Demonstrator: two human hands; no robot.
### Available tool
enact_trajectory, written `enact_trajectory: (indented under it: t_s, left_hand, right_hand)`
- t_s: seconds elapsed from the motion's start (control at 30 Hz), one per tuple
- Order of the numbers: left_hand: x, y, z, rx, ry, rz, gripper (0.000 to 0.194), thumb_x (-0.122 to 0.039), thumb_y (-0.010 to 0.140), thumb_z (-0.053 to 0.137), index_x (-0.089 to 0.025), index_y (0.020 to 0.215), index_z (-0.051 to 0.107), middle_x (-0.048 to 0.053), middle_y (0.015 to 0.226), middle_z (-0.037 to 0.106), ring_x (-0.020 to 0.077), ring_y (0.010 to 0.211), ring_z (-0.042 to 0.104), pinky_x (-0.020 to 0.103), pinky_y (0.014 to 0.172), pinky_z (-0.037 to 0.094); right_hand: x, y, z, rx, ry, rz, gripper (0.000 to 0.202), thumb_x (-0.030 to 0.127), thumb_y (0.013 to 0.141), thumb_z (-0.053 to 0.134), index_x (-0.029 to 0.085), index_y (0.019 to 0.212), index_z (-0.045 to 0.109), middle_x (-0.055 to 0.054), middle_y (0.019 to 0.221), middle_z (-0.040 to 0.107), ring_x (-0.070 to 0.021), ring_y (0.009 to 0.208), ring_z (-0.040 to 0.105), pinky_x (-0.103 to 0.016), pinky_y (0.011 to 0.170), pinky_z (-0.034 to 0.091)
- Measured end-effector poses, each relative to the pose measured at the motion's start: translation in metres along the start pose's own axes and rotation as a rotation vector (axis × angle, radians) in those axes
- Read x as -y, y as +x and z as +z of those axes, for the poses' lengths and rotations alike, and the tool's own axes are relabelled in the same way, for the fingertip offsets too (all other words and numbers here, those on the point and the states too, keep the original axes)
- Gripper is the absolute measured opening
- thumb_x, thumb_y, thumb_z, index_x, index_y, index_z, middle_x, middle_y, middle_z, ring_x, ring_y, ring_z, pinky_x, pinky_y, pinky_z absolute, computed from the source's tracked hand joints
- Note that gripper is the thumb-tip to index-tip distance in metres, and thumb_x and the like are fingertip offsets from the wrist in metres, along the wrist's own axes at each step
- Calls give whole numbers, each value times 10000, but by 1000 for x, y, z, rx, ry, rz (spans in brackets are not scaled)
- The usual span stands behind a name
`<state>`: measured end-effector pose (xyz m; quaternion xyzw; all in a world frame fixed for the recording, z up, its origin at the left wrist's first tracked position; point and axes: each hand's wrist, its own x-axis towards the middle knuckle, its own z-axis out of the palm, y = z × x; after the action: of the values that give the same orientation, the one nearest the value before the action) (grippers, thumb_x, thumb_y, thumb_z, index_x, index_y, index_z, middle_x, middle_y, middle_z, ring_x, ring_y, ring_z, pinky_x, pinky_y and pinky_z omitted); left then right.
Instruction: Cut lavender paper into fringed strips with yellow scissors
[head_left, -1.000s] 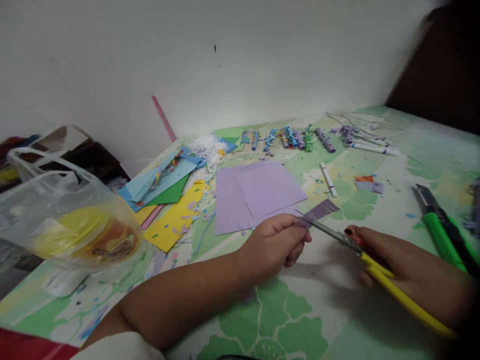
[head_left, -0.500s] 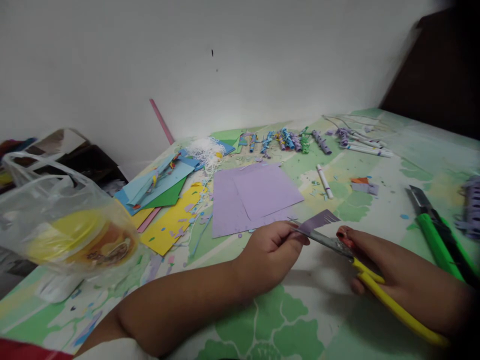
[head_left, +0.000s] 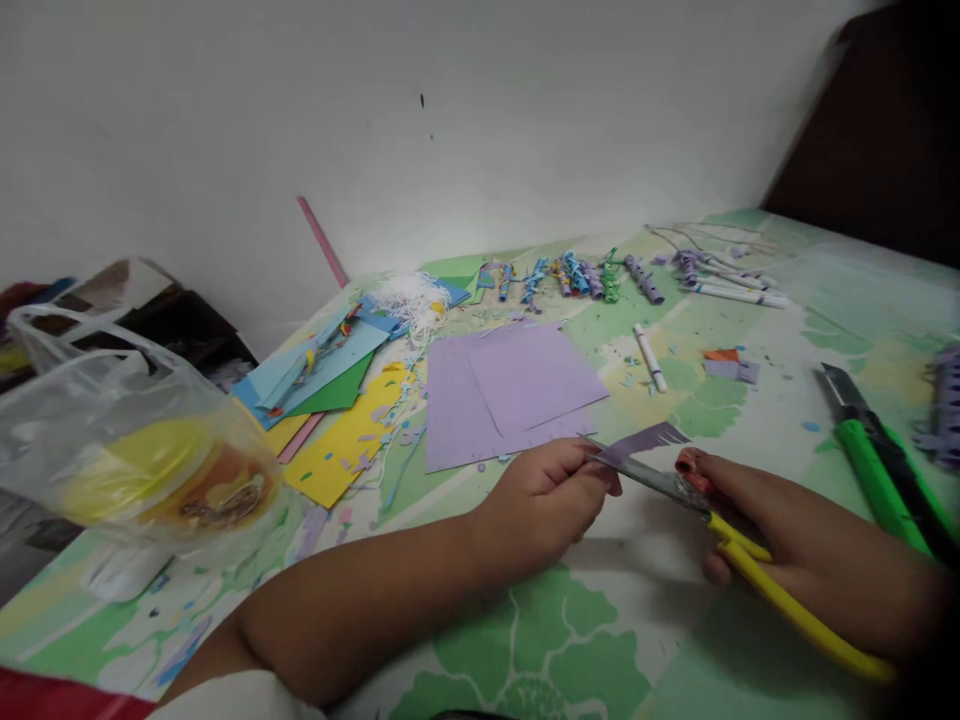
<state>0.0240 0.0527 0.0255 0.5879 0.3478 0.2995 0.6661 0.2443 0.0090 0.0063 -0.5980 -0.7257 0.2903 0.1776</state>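
My left hand (head_left: 551, 500) pinches a small strip of purple paper (head_left: 643, 440) whose far edge is cut into a fringe. In my right hand (head_left: 787, 530) is a pair of scissors (head_left: 664, 482) with yellow handles. The blades lie along the near edge of the strip, their tips close to my left fingers. A small orange-red rolled piece (head_left: 688, 465) sits at my right thumb; I cannot make out whether it is paper. Beyond my left hand lie sheets of purple paper (head_left: 536, 375) on the table.
A green utility knife (head_left: 881, 470) lies at the right. Several curled paper pieces (head_left: 577, 275) and markers (head_left: 739, 293) line the back. On the left are coloured sheets (head_left: 341, 450), white string (head_left: 409, 300) and a plastic bag (head_left: 150, 440) holding a yellow-lidded tub.
The scissors and the strip have shifted very slightly; the fringe tips look a little more spread. Both hands keep their hold.
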Motion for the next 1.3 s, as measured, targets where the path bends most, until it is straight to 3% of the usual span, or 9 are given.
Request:
enact_trajectory:
  t_s: [0.13, 0.23, 0.57, 0.8, 1.0, 1.13, 1.3]
  left_hand:
    - [0, 0, 1, -19, -1, 29, 155, -299, 795, 498, -166, 722, 529, -66, 504, 399, 55, 431, 346, 214, 448, 265]
    - [0, 1, 2, -17, -42, 9, 164, -302, 802, 479, -169, 717, 521, -73, 473, 382, 55, 414, 330, 215, 438, 257]
    - [1, 5, 1, 21, -136, -36, 180, -300, 806, 481, -166, 692, 520, -75, 421, 370, 54, 383, 303, 217, 423, 218]
    - [2, 6, 0, -117, -150, 35, 219, -369, 795, 549, -171, 715, 502, -78, 446, 418, 58, 418, 386, 210, 459, 307]
    - [1, 9, 1, -9, -331, -7, 318, -462, 753, 607, -164, 764, 495, -37, 507, 547, 97, 462, 533, 238, 524, 407]
    - [-2, 7, 3, 21, -349, -23, 353, -482, 738, 627, -157, 735, 490, -25, 542, 573, 93, 492, 559, 234, 546, 436]
    - [-6, 4, 5, 49, -306, -85, 366, -479, 707, 656, -152, 717, 491, -18, 544, 585, 92, 499, 568, 234, 547, 451]
  right_hand:
    - [3, 0, -1, 36, 38, -8, 275, 466, 683, 597, 258, 846, 520, -59, 878, 659, -347, 1009, 584, -376, 673, 507]
    - [6, 1, -1, 32, 60, -12, 248, 450, 682, 597, 262, 818, 509, -42, 815, 651, -331, 953, 604, -380, 683, 508]
    - [-1, 3, 2, -4, 35, -25, 228, 429, 680, 616, 267, 826, 550, -34, 781, 669, -314, 887, 636, -333, 558, 508]
    - [-7, 1, 2, -43, -68, -16, 323, 426, 684, 615, 261, 959, 578, -69, 1014, 689, -354, 1019, 608, -386, 674, 536]
    - [-17, -3, 8, -134, -151, -44, 413, 461, 723, 599, 259, 1079, 538, -91, 1115, 668, -375, 1051, 603, -423, 738, 547]
    - [-17, -5, 9, -118, -169, -49, 395, 448, 715, 609, 266, 1058, 538, -87, 1062, 685, -389, 1035, 607, -420, 706, 553]
    - [-13, -5, 8, -76, -132, -29, 423, 505, 739, 559, 235, 1063, 527, -117, 1157, 641, -379, 1113, 559, -422, 772, 526]
